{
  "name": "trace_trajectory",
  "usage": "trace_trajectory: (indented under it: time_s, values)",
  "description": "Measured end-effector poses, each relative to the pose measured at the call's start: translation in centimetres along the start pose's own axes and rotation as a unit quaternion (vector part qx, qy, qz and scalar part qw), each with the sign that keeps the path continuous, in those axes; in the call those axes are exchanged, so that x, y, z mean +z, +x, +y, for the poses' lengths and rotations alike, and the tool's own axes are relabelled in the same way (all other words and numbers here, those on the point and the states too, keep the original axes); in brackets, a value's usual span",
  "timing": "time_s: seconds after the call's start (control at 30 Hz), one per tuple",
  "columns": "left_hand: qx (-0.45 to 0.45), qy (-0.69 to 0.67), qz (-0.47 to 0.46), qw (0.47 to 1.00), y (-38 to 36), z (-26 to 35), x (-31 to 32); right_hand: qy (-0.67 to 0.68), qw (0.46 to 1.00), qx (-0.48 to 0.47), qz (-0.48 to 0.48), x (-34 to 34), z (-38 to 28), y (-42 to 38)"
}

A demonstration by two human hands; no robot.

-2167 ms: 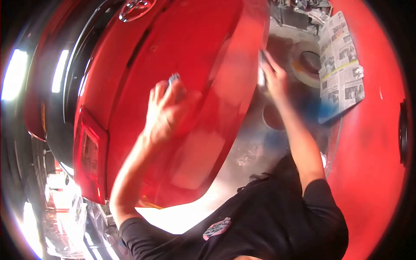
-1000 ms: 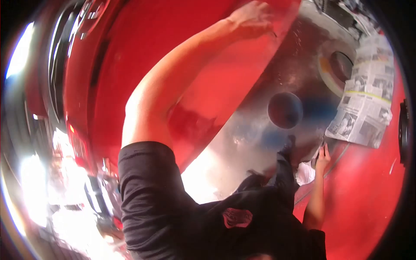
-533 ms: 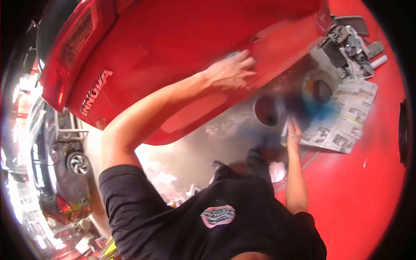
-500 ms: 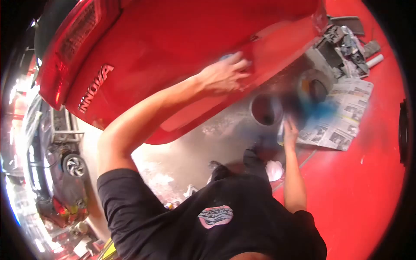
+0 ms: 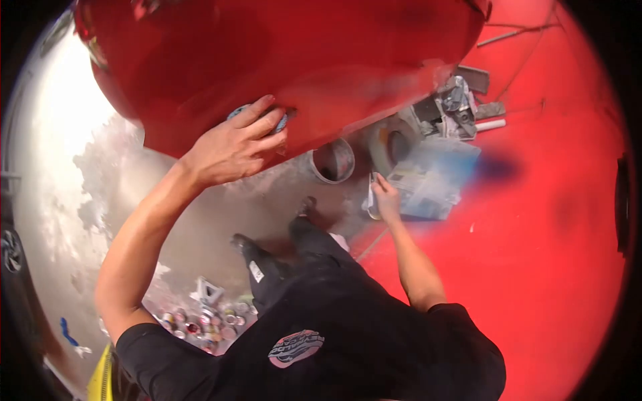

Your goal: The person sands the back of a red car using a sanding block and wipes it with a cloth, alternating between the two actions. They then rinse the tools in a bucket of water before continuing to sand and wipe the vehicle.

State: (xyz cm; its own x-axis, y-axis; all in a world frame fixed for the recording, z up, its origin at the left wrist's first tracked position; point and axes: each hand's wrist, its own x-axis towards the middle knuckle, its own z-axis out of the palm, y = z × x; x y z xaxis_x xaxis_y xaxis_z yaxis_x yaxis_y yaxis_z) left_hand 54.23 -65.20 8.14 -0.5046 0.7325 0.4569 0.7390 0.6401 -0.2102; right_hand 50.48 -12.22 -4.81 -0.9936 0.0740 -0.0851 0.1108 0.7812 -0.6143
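Red painted metal, glossy and curved, is filling the upper part of the frame: a red car body panel [image 5: 321, 60] is being viewed from above and behind. A small round blue-grey sanding pad [image 5: 264, 117] is being pressed flat against the lower edge of this panel, left of centre in the upper half. The pad is being covered by the left hand [image 5: 231, 147], whose fingers [image 5: 257, 110] are being held extended and slightly fanned over it, with the fingertips lying on the pad and the paint. Only the rim of the pad is being shown beyond the fingers.

The right hand [image 5: 386, 198] is being held low, right of centre, well apart from the panel. A small pale object [image 5: 372, 200] is being gripped in it, with the fingers curled about it; what the object is cannot be told, as it is being blurred.

Just beside the right hand, a sheet of blue-stained newspaper [image 5: 435, 177] is lying on the floor. A round grey metal can [image 5: 332, 160] is standing open between the two hands, beneath the panel's edge. Grey scrap parts [image 5: 455, 100] are being seen heaped in the upper right. A grey concrete floor [image 5: 87, 187] is occupying the left of the frame, and a red painted floor [image 5: 535, 234] the right. Small round tins [image 5: 200, 324] are clustered at the lower left. A black T-shirt [image 5: 348, 334] is being worn by the person.
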Motion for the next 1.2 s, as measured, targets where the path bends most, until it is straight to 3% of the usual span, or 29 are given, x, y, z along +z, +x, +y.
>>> trace_trajectory:
  time_s: [0.1,0.27,0.33,0.4,0.53,0.6,0.73,0.8,0.87,0.93,1.07,1.13,1.2]
  values:
    - [-0.086,0.001,0.056,0.995,-3.4,1.8,0.4,-0.061,0.997,-0.002,-0.044,0.4,-1.5,0.4]
    - [-0.167,0.077,0.138,0.973,-9.6,5.8,1.5,-0.219,0.959,-0.102,-0.145,2.7,-4.1,0.8]
    - [-0.247,0.093,0.221,0.939,-13.2,7.7,2.0,-0.250,0.948,-0.089,-0.175,3.2,-5.8,0.7]
    - [-0.363,0.115,0.193,0.904,-17.6,10.0,3.4,-0.278,0.934,-0.114,-0.196,3.9,-6.4,0.7]
    - [-0.591,0.043,0.169,0.787,-28.4,15.6,9.4,-0.273,0.929,-0.146,-0.201,4.4,-6.2,0.5]
    - [-0.720,0.023,0.188,0.668,-34.4,21.0,14.5,-0.284,0.926,-0.125,-0.216,4.4,-7.0,0.7]
    - [-0.817,0.033,0.137,0.559,-45.3,33.0,21.2,-0.256,0.938,-0.117,-0.203,3.7,-6.4,1.0]
    - [-0.875,-0.007,0.144,0.462,-47.2,38.0,22.5,-0.208,0.952,-0.119,-0.192,3.3,-5.0,1.4]
    - [-0.876,-0.018,0.154,0.456,-48.3,40.7,23.8,-0.155,0.965,-0.119,-0.173,3.6,-4.3,1.7]
    - [-0.890,-0.062,0.145,0.428,-45.9,40.4,23.2,0.003,0.986,-0.036,-0.163,3.5,-4.7,1.7]
    - [-0.873,-0.265,0.201,0.357,-37.7,35.4,22.3,0.278,0.940,0.093,-0.175,3.2,-4.5,0.9]
    - [-0.829,-0.284,0.207,0.435,-34.0,33.0,24.6,0.322,0.926,0.100,-0.168,3.3,-3.8,0.3]
    - [-0.806,-0.377,0.135,0.435,-26.1,28.2,22.3,0.368,0.905,0.123,-0.171,2.8,-3.5,-0.4]
